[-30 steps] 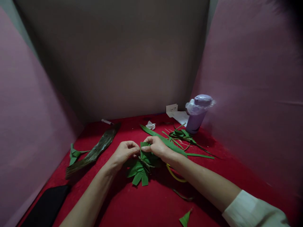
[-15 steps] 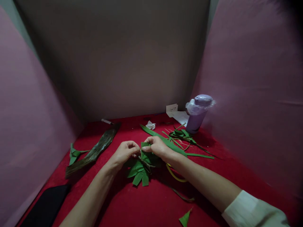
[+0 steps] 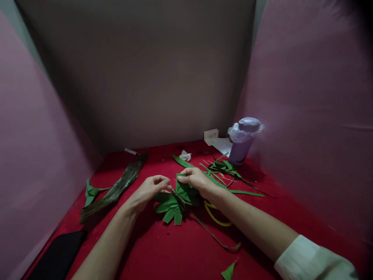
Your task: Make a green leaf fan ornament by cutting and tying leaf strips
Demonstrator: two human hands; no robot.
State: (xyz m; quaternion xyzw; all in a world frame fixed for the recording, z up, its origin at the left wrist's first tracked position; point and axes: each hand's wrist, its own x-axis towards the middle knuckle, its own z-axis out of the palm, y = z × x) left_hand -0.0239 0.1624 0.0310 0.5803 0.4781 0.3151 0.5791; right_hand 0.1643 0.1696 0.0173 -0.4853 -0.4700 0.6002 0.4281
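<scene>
A green leaf flower (image 3: 170, 208) made of folded, cut leaf pieces is held just above the red cloth, its petals spread toward me. My right hand (image 3: 198, 181) pinches an upper petal between thumb and fingers. At the flower's left edge, my left hand (image 3: 152, 187) has thumb and fingertips pressed together; whatever is between them is too small to make out. A thin brown strip (image 3: 211, 235) trails from beneath the flower to the right. Behind my right wrist shows a yellow loop (image 3: 217, 221).
A long dark leaf (image 3: 119, 188) and a folded green leaf piece (image 3: 91, 191) lie left, above a black flat object (image 3: 60, 252). Right are leaf scraps (image 3: 225, 167), thin sticks (image 3: 227, 177) and a purple tumbler (image 3: 241, 149). A crumpled white tissue (image 3: 185, 156) lies behind.
My left hand has drawn slightly left, away from my right fingertips. The right hand keeps its pinch on the petal, and more of the brown strip shows.
</scene>
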